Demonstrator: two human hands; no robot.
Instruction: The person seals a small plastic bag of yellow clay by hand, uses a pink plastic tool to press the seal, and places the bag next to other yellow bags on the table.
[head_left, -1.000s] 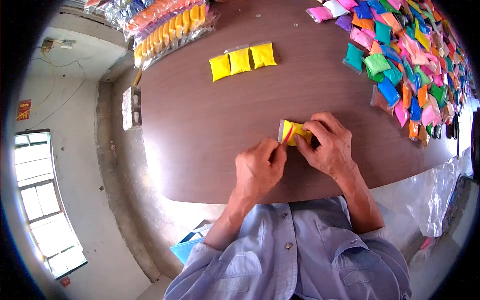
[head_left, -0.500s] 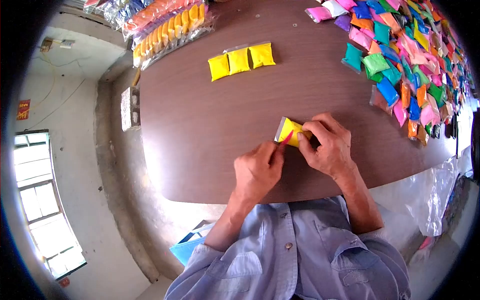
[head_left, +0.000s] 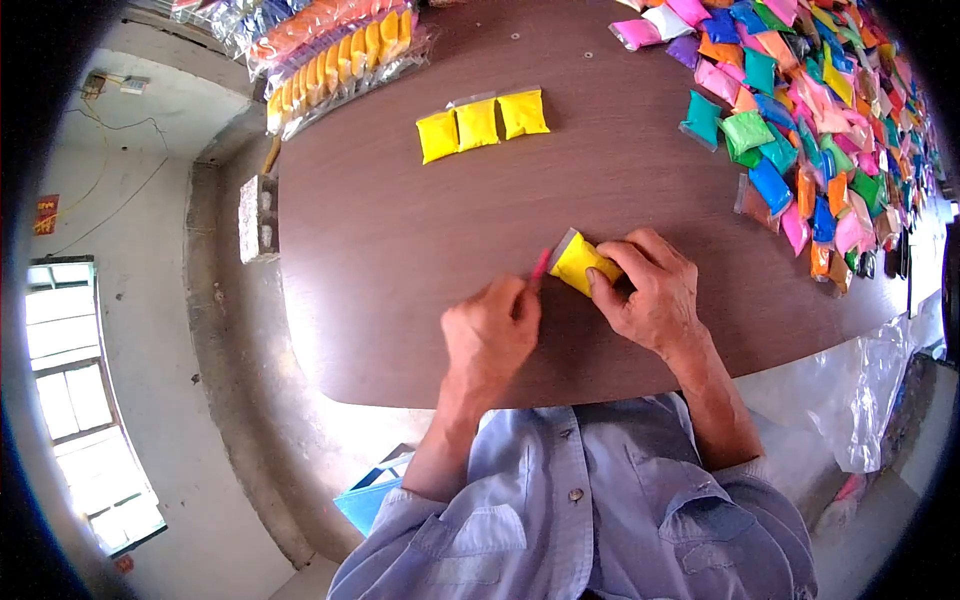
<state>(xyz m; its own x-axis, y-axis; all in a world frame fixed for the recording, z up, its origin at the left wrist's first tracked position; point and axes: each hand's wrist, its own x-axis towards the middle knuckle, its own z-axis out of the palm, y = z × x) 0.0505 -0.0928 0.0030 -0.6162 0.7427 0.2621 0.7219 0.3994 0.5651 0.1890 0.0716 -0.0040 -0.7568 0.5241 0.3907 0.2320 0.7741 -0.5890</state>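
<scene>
My right hand [head_left: 652,288] pinches the right end of a small yellow packet [head_left: 576,262] on the brown table, thumb on top of it. The packet's clear, flat end points up and to the left. Closed around a thin pinkish-red stick-like tool [head_left: 541,264] is my left hand [head_left: 492,325]. The tool's tip stands just left of the packet's clear end, pointing away from me. Farther back lie three yellow packets [head_left: 478,125] side by side in a row.
A large heap of many-coloured packets [head_left: 790,130] covers the table's right side. At the back left are clear bags of orange-yellow packets [head_left: 340,65]. The brown table's [head_left: 400,330] rounded near edge runs close to my body. A blue container [head_left: 372,495] stands below on the left.
The red tool lay across the packet's left part before; my left hand has drawn it off to the left. My right hand keeps its pinch on the packet, which has turned slightly.
</scene>
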